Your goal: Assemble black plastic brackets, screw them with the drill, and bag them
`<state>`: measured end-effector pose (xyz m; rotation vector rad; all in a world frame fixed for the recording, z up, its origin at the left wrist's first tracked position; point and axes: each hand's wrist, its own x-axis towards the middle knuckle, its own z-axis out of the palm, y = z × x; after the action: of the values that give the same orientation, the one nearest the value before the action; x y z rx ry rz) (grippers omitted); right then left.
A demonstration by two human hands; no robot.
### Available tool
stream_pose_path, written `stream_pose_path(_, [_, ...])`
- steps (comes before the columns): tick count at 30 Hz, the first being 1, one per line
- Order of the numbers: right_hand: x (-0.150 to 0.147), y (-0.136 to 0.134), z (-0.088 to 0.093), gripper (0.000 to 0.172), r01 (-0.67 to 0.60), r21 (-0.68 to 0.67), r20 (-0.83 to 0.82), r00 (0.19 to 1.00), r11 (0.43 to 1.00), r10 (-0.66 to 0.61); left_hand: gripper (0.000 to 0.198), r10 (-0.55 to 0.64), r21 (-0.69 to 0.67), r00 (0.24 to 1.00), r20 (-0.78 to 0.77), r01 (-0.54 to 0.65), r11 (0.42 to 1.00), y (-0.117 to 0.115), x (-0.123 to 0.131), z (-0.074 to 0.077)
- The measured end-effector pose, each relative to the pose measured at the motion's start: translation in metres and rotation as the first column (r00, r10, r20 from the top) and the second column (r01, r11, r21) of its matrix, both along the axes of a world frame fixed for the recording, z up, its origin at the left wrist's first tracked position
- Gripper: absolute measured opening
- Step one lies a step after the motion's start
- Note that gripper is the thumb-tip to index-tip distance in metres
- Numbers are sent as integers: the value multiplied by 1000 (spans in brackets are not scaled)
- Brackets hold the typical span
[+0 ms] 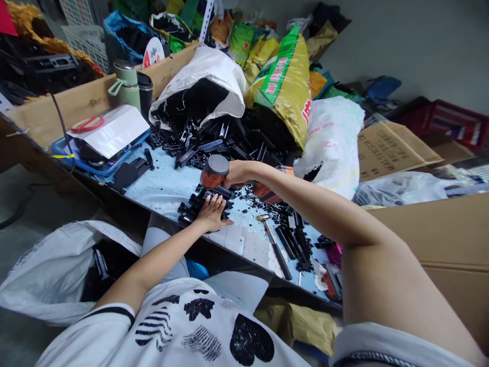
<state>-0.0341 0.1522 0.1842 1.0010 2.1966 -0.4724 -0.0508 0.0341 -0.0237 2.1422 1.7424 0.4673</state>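
My right hand (237,172) is wrapped round the handle of an orange and black cordless drill (211,178). The drill is over a row of black plastic parts (187,211) near the table's front edge; its tip is hidden from here. On that row lies my left hand (212,214), palm down, fingers stretched and thumb out to the side. Small screws and black bits are strewn to the right of the parts. A hammer (275,245) rests there, beside several long black strips (287,239).
Behind my hands, a white sack (225,71) and a yellow-green sack (284,86) spill a heap of black parts (202,148). At left stand a blue tray (103,168), a green flask (128,86) and a dark cup (145,94). Cardboard (428,239) borders the right.
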Motion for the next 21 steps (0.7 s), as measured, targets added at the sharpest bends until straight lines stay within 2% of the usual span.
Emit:
stream_pose_path(3, [-1,-6,-5,19,-17,48,-30,999,999,19,89,-2,31,1000,-6,2,1000,-1,-1,-2])
stream_pose_path(7, [6,-22,4,18,-82,150,-14,996,985,85,87,5,100,1000,-6,-4,995,-3,-2,-2])
stream_pose_path(10, [10,-35,12,20,-50,76,-17,999,996,52,82,29,147,1000,2,-29,989,-6,-2,1])
stream_pose_path(14, [5,-43,12,21,-45,-21,-2,999,999,45,81,41,101,999,8,-41,994,-7,-2,2])
stream_pose_path(18, [-7,-48,4,29,-162,62,22,987,985,161,81,29,84,999,26,-31,996,-5,-1,1])
stream_pose_path(21, [-11,-53,1,34,-194,121,41,981,973,191,80,38,81,999,28,-41,996,-8,-1,3])
